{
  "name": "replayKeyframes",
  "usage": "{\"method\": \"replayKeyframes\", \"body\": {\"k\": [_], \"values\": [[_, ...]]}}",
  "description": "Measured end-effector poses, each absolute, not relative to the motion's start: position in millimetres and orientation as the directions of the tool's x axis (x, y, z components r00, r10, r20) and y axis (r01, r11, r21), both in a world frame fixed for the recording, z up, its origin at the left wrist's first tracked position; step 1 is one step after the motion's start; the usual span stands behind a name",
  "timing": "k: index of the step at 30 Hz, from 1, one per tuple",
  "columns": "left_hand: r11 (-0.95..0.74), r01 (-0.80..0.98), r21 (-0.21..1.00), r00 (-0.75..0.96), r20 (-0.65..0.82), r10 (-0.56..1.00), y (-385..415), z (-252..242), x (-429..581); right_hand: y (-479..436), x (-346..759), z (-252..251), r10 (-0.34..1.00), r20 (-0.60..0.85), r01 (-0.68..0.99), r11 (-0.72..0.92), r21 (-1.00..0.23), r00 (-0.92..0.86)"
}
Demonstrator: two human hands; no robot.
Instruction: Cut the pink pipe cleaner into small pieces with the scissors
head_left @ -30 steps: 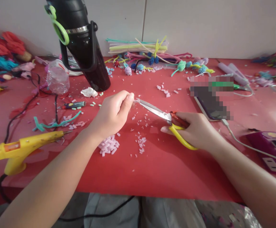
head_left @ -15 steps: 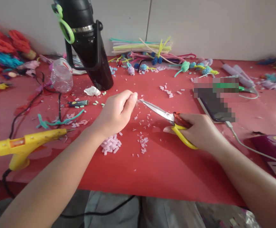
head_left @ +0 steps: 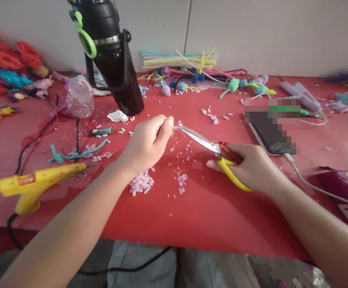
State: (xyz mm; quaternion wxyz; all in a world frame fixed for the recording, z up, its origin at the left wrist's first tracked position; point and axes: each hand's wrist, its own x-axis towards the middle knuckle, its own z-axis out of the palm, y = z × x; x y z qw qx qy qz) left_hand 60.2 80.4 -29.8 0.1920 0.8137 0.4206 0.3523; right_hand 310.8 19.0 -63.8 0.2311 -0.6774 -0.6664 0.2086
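My left hand [head_left: 153, 138] is closed in a pinch, thumb against the bent index finger. A tiny pale lilac piece [head_left: 175, 128] sticks out past the thumb, most of it hidden. My right hand [head_left: 249, 166] is wrapped round the handles of scissors [head_left: 202, 141], which have red and yellow grips. The scissor tips point left and lie right beside the pinched piece, with the blades nearly together. Below the left hand is a heap of short lilac pieces [head_left: 141, 183]. Fine lilac clippings [head_left: 181, 182] are scattered on the red tabletop [head_left: 210, 220] between my hands.
A yellow glue gun [head_left: 42, 178] lies at the left, with black cords around it. Behind my left hand stands a black bottle [head_left: 123, 76]. Pipe cleaners [head_left: 177, 61] line the wall. A phone [head_left: 268, 130] with a white cable and a purple power strip [head_left: 343, 192] are at right.
The view has shifted slightly, so things at the left sit a little further right. A few tiny flecks now show at the scissor tips. Both hands keep nearly the same pose.
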Motion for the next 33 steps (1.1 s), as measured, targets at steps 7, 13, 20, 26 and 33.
{"method": "replayKeyframes", "body": {"k": [7,13,20,26,33], "values": [[-0.564,0.557,0.610,0.403,0.395,0.826,80.8,-31.2,60.4,19.8,310.6,-65.8,0.999,0.009,0.806,-0.021,-0.592,0.033],[-0.562,0.545,0.623,0.416,0.381,0.826,80.5,-31.4,61.4,21.1,311.3,-67.7,0.998,-0.015,0.813,-0.060,-0.579,0.063],[-0.541,0.540,0.644,0.395,0.374,0.839,81.8,-33.7,61.6,20.0,312.2,-68.3,0.998,0.003,0.805,-0.048,-0.591,0.062],[-0.530,0.532,0.660,0.378,0.375,0.846,81.9,-33.5,61.6,19.0,310.9,-66.2,0.998,0.006,0.808,-0.048,-0.588,0.063],[-0.529,0.533,0.660,0.372,0.378,0.848,82.4,-32.5,62.1,20.5,313.1,-70.1,0.998,0.021,0.821,-0.038,-0.570,0.060]]}}
